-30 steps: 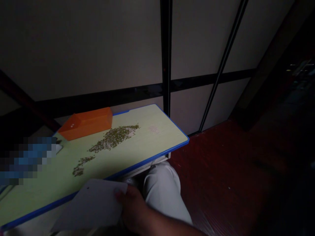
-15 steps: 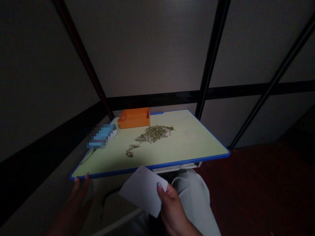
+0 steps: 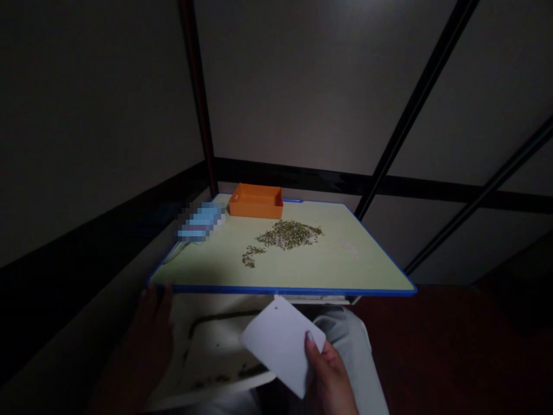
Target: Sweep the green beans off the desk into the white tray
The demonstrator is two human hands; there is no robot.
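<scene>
A smooth, pale yellow-green rectangular tabletop (image 3: 315, 268) is edged in blue, plastic-looking trim. An orange, open rectangular tray (image 3: 256, 208) is seen as smooth plastic. Rough texture is given by small green-brown granules (image 3: 290, 234). Matt, creased cloth is seen in the pale grey trousers (image 3: 352, 340).

granules (image 3: 291, 234) mid surface (image 3: 328, 274), tray (image 3: 256, 208) behind them, blurred item (image 3: 201, 222) left, drawer (image 3: 220, 346) below front edge
</scene>
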